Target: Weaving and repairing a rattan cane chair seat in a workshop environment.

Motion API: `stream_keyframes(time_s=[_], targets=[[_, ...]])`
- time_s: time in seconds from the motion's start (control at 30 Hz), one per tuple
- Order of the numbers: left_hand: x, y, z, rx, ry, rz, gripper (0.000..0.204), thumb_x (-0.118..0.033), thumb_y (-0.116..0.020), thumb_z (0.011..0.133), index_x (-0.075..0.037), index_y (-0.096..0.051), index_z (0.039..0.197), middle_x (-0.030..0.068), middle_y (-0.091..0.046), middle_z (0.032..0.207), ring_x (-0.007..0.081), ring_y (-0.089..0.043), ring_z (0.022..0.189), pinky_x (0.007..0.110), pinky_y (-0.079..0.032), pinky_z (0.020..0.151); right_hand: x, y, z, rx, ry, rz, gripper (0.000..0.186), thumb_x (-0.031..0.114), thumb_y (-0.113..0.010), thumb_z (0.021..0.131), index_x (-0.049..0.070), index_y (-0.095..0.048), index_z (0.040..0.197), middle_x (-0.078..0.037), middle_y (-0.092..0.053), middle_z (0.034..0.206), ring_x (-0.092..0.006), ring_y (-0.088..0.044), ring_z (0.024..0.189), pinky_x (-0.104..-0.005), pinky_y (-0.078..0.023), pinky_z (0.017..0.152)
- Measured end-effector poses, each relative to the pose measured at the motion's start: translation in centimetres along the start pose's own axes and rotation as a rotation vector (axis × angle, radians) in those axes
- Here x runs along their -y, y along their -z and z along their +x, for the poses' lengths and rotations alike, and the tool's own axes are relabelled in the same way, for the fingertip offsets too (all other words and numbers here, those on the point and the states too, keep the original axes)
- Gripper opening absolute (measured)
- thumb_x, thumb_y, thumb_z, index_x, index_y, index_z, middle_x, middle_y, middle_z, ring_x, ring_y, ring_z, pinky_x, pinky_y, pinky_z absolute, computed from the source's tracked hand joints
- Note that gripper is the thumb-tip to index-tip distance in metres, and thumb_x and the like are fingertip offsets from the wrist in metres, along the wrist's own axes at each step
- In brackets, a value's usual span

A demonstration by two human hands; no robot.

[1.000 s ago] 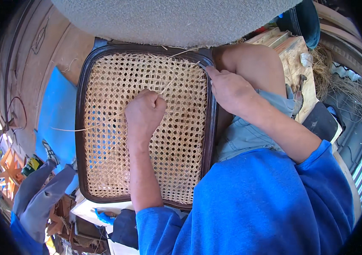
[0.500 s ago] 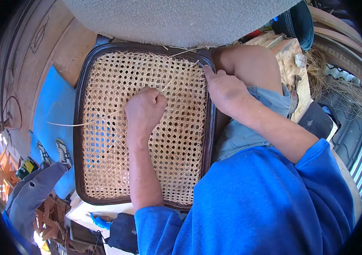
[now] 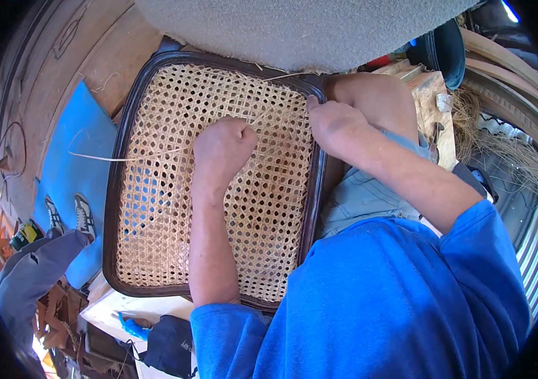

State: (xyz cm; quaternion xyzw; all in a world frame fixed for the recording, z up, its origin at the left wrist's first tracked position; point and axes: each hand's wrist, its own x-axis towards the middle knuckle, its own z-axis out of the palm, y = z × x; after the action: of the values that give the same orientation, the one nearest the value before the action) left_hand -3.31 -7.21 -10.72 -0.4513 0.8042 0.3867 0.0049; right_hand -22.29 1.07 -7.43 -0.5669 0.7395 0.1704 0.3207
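A woven cane panel [image 3: 269,208] in a dark wooden frame [image 3: 115,208] lies tilted across my lap. My left hand [image 3: 224,148] is closed in a fist above the weave, round a thin cane strand [image 3: 95,157]. The strand's loose tail sticks out to the left past the frame, and its other part runs toward the upper right corner. At that corner my right hand [image 3: 338,126] grips the frame, with a fingertip pressed at the inner edge of the weave. Its other fingers are partly hidden.
A grey padded surface [image 3: 294,31] borders the panel's far side. To the left are a blue sheet [image 3: 79,139] and another person's shoes [image 3: 84,216]. A wooden block [image 3: 430,95], a dark bucket [image 3: 449,54] and loose fibres [image 3: 467,114] are at right. A dark bag [image 3: 171,344] lies below.
The panel has tilted slightly clockwise in view. My left hand has shifted a little up and right, still closed on the strand. My right hand's fingertip stays at the corner.
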Motion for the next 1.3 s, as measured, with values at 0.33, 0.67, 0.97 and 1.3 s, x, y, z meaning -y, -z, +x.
stream_keyframes(time_s=[0.33,0.67,0.97,1.3], targets=[[0.0,0.4,-0.1,0.054,0.069,0.061,0.027,-0.026,-0.05,0.08,-0.004,-0.066,0.076,0.0191,-0.065,0.079,0.0351,-0.063,0.073,0.044,-0.05,0.068,2.1,7.4,-1.0,0.097,0.177,-0.241,0.023,0.016,-0.046,0.08,0.012,-0.067,0.089,-0.01,-0.067,0.096,-0.0252,-0.066,0.085,-0.0393,-0.054,0.068],[-0.5,0.9,-0.6,-0.258,-0.048,0.501,0.019,-0.022,-0.057,0.082,-0.006,-0.068,0.084,0.0104,-0.066,0.085,0.0277,-0.062,0.084,0.046,-0.041,0.082,2.4,6.5,-2.1,0.063,-0.012,-0.265,0.033,0.031,-0.039,0.091,0.014,-0.065,0.103,-0.009,-0.068,0.093,-0.0299,-0.066,0.083,-0.0424,-0.052,0.069],[-1.7,-0.4,-0.4,-0.172,0.014,0.47,0.022,-0.032,-0.06,0.083,-0.011,-0.067,0.083,0.0061,-0.065,0.076,0.0229,-0.063,0.072,0.042,-0.044,0.075,-0.1,0.8,0.7,-0.017,0.011,-0.087,0.026,0.01,-0.04,0.087,-0.005,-0.059,0.098,-0.023,-0.065,0.088,-0.0367,-0.064,0.086,-0.0449,-0.053,0.074],[1.2,-3.1,0.0,-0.336,-0.174,0.556,0.02,-0.016,-0.056,0.08,-0.013,-0.06,0.061,-0.0015,-0.05,0.047,0.0114,-0.047,0.041,0.032,-0.038,0.05,0.1,-0.5,0.2,-0.036,0.001,-0.115,0.035,0.006,-0.038,0.087,-0.007,-0.049,0.117,-0.024,-0.064,0.092,-0.0372,-0.064,0.086,-0.0444,-0.052,0.073]])
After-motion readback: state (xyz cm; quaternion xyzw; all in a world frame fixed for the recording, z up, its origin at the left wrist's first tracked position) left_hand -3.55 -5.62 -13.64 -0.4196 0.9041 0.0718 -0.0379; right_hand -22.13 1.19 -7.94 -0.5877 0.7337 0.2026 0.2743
